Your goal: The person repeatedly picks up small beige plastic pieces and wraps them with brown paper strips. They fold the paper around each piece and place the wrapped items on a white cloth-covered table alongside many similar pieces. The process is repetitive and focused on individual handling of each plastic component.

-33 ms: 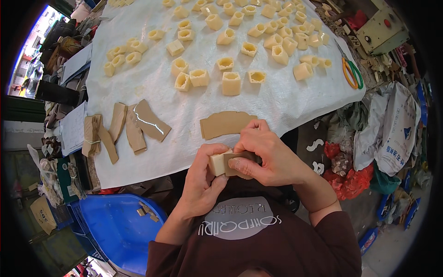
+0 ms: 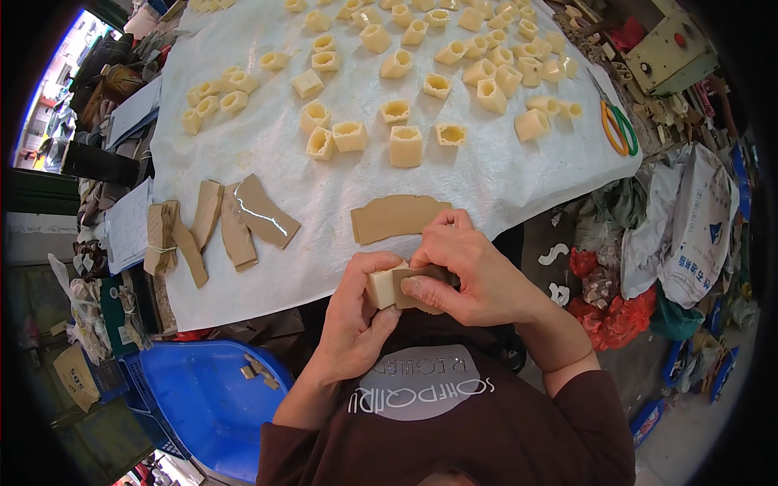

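Head view: left hand (image 2: 347,320) has a snug grip round a cream block (image 2: 381,289), just off the near edge of the counter (image 2: 324,190); right hand (image 2: 470,271) pinches a brown strip (image 2: 399,277) against the block's side, so this piece looks partway done; more brown pieces (image 2: 399,219) lie seemingly unused; whether the hollow cream pieces (image 2: 406,147) beyond are finished or waiting, I cannot tell.

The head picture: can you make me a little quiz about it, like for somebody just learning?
1. Which grip holds the brown strip next to the cream block?
2. True or false: the scissors lie at the left edge of the white sheet.
3. Fill in: the big tub at the lower left is ____.

Key: 1. The right grip. 2. False; the scissors lie at the white sheet's right edge. 3. Blue.
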Motion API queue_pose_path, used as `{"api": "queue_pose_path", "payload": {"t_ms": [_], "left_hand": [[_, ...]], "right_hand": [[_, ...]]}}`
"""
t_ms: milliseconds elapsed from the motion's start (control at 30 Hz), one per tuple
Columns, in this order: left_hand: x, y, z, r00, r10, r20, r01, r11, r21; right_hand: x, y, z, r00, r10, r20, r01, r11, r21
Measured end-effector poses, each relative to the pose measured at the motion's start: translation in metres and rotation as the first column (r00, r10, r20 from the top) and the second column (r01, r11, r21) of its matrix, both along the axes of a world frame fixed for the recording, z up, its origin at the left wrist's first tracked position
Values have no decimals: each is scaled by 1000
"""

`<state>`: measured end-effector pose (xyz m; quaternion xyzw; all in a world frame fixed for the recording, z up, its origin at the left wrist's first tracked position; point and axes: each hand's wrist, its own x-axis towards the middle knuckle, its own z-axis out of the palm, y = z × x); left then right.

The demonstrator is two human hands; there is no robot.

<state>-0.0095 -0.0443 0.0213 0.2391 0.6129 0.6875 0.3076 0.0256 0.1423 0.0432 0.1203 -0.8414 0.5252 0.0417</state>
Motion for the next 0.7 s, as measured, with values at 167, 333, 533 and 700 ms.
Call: {"api": "queue_pose_path", "payload": {"t_ms": [167, 333, 533, 700], "left_hand": [[1, 2, 0, 1000, 10, -14, -10, 1000, 5], [0, 3, -1, 990, 9, -143, -11, 1000, -15], [3, 7, -4, 995, -17, -98, 16, 1000, -4], [4, 7, -3, 995, -64, -78, 55, 992, -117]], "right_hand": [[1, 1, -1, 1000, -9, -17, 10, 999, 53], [-1, 6, -4, 997, -14, -73, 24, 991, 134], [-3, 8, -11, 983, -54, -174, 74, 991, 109], [-2, 10, -11, 994, -42, -98, 44, 999, 21]]}}
